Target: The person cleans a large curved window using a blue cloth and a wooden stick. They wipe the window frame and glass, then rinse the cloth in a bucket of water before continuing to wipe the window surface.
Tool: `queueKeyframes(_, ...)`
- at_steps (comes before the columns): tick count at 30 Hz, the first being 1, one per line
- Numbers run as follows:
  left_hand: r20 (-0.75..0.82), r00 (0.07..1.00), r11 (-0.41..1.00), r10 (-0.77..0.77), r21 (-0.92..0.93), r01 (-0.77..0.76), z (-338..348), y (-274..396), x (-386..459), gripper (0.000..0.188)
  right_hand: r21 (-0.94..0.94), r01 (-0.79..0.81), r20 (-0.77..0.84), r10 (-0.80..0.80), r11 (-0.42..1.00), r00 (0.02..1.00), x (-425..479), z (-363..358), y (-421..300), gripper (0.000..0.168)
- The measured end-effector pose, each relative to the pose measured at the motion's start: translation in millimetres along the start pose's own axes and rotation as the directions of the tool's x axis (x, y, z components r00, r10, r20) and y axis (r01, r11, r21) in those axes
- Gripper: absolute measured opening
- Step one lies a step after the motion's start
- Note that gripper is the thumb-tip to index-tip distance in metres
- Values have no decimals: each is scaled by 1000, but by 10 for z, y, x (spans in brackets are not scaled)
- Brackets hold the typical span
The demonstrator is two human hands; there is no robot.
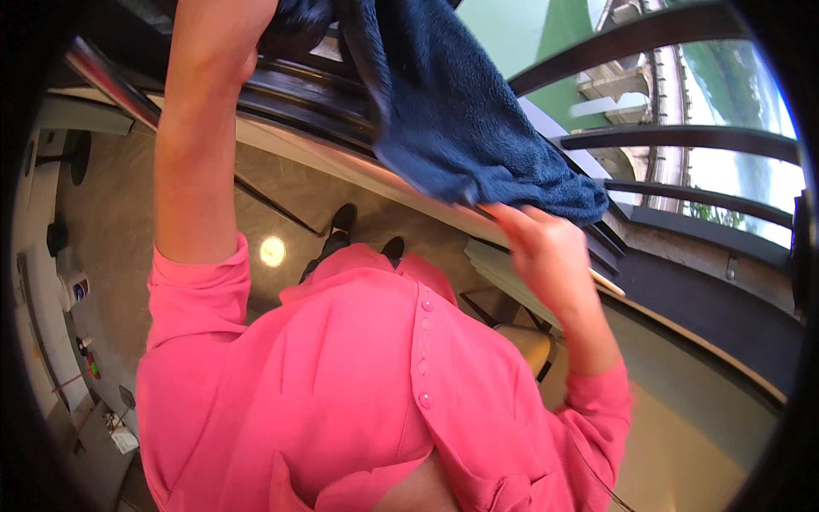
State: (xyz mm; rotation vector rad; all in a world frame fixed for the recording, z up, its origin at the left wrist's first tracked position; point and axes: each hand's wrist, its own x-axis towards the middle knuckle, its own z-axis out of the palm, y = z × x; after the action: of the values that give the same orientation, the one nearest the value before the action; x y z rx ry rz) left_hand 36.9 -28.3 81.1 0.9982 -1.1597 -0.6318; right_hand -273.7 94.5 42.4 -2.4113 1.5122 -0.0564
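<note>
A dark blue plush towel (448, 109) hangs across the dark window frame (307, 89) and its ledge. My right hand (550, 249) grips the towel's lower edge, fingers curled into the bunched cloth; it is slightly blurred. My left arm reaches up past the ledge, and only the wrist and heel of my left hand (224, 32) show at the top edge. Its fingers are out of the picture, so I cannot see whether they hold anything. Dark folds of cloth lie just to the right of that wrist.
Curved dark bars (678, 137) cross the window opening at right, with green water and a bridge (662, 115) beyond. A metal rail (109, 80) runs at upper left. Below are the tiled floor (281, 192), my dark shoes (344, 217) and a yellowish chair seat (524, 345).
</note>
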Motion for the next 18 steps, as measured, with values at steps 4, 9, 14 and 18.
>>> queueKeyframes(4, 221, 970, 994, 99, -66, -87, 210, 149, 179, 28, -82, 142, -6, -143, 986, 990, 889, 253, -724, 37)
queueKeyframes(9, 271, 959, 996, 85, -43, -76, 18, 359, 330, 29, -144, 94, 188, -66, 985, 980, 760, -82, -573, 36)
queueKeyframes(14, 174, 985, 995, 7, -98, 10, -198, 586, 246, 29, -153, 70, 144, -48, 986, 988, 453, -203, -462, 28)
queueKeyframes(18, 250, 966, 998, 62, -17, -60, -112, 512, 147, 27, -77, 188, 88, -181, 979, 979, 1151, 225, -943, 42)
